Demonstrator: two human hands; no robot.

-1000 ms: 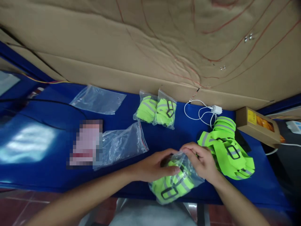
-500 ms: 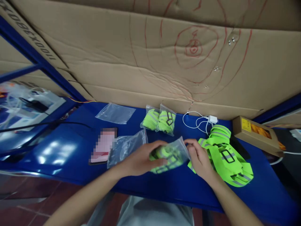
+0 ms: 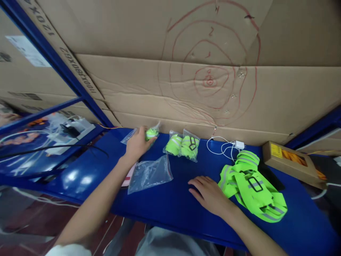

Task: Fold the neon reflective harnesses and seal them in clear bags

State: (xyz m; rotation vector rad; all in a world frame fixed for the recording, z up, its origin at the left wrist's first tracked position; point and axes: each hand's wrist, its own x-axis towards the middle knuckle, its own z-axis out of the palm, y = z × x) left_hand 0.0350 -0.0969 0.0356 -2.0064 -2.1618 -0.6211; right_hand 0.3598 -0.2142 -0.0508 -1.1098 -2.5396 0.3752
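Note:
My left hand [image 3: 137, 144] reaches to the back of the blue table [image 3: 170, 206] and grips a bagged neon-green strap [image 3: 151, 133], held just left of two other bagged straps [image 3: 182, 145]. My right hand [image 3: 209, 193] lies flat and open on the table top, holding nothing. Just to its right sits a loose pile of neon-green reflective straps [image 3: 253, 185]. An empty clear zip bag [image 3: 150, 173] lies between my arms, and another clear bag [image 3: 128, 137] shows partly under my left hand.
A cardboard wall with red circles drawn on it [image 3: 210, 78] stands behind the table. A white charger with cable [image 3: 231, 144] and a small cardboard box [image 3: 290, 160] are at the back right. A blue shelf frame [image 3: 66, 78] and cluttered cables are on the left.
Both hands held the bagged strap at the table's front. Now my left hand has carried it to the back left, and my right hand has let go and rests flat.

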